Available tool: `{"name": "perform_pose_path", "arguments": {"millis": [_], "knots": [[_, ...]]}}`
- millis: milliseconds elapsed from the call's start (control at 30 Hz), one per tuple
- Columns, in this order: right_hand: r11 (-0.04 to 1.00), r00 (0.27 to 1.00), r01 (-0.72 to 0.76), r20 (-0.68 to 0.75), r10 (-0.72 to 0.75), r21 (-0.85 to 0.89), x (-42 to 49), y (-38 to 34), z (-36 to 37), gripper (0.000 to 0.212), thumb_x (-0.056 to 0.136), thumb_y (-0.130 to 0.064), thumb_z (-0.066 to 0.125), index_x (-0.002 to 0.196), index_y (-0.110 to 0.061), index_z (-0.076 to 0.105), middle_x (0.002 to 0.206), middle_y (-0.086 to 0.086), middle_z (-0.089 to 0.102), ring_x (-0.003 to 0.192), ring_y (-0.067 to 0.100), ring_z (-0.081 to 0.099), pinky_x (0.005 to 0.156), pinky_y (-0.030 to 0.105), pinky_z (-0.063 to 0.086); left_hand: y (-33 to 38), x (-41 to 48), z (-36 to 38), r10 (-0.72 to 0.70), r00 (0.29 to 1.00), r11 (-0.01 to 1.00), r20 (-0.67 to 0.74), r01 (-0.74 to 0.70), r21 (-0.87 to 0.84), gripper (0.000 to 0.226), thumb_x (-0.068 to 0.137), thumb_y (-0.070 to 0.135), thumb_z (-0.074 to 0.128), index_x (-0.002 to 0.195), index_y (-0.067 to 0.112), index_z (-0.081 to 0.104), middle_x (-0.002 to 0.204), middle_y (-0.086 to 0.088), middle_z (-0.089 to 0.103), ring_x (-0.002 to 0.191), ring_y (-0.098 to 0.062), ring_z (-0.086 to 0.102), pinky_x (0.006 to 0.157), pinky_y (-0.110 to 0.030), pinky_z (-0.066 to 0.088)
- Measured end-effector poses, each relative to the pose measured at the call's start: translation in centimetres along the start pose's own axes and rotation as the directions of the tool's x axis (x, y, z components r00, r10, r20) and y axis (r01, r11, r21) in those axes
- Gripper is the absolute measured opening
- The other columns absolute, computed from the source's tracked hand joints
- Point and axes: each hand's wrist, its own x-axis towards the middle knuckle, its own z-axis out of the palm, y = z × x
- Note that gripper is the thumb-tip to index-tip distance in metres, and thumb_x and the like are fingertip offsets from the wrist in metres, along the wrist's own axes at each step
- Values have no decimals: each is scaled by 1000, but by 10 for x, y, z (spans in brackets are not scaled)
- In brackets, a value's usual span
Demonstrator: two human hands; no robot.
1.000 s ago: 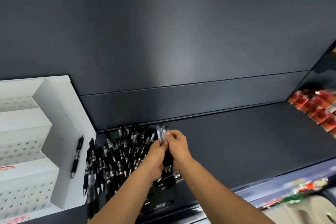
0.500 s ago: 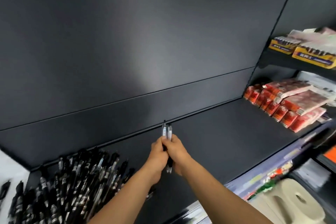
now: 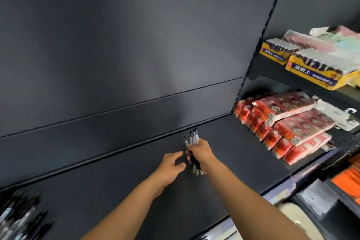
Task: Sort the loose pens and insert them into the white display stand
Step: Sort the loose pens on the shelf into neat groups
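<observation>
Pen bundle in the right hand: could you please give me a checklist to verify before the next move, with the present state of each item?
1. Grip: the right hand curls its fingers round the pen bundle: ok.
2. Pen ends level: the tops stand at uneven heights: not ok.
3. Helper free: the left hand is open beside the bundle and holds nothing: ok.
4. Sight of the white display stand: it is not in this view: not ok.
5. Number of pens in the bundle: they overlap: cannot tell.
6. More to sort: loose pens lie on the shelf at lower left, blurred: ok.
</observation>
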Motion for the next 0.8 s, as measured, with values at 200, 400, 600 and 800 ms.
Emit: {"name": "perform_pose_path", "arguments": {"millis": [200,400,600,800], "knots": [[731,988,67,-59,-145,-679,63,-17,-36,20,96,-21,46,112,-10,52,107,14,62,95,33,63,70,35,48,28,53,16,7,999,989,-31,-2,150,51,96,24,46,145,24,30,148,-1,26,138,-22,25,114,-37,25],[509,966,126,-13,-260,-851,97,0,-53,43,97,-28,48,137,-13,38,131,13,39,122,34,39,94,44,44,32,87,29,21,1000,887,14,-25,462,57,96,27,44,148,26,20,150,1,23,136,-22,23,109,-34,27],[515,938,48,-139,-318,-856,91,20,-63,45,96,-13,47,139,-17,38,127,11,41,114,31,45,89,39,46,47,100,56,3,1000,979,24,-8,205,56,96,13,46,147,13,24,145,-9,32,128,-21,43,109,-27,32],[665,896,92,-231,-380,-741,103,19,-85,41,91,6,39,126,-9,55,115,17,52,99,35,55,71,31,44,57,103,71,-79,997,994,13,80,-71,56,96,13,48,147,13,24,145,-6,33,120,-20,50,106,-31,38]]}}
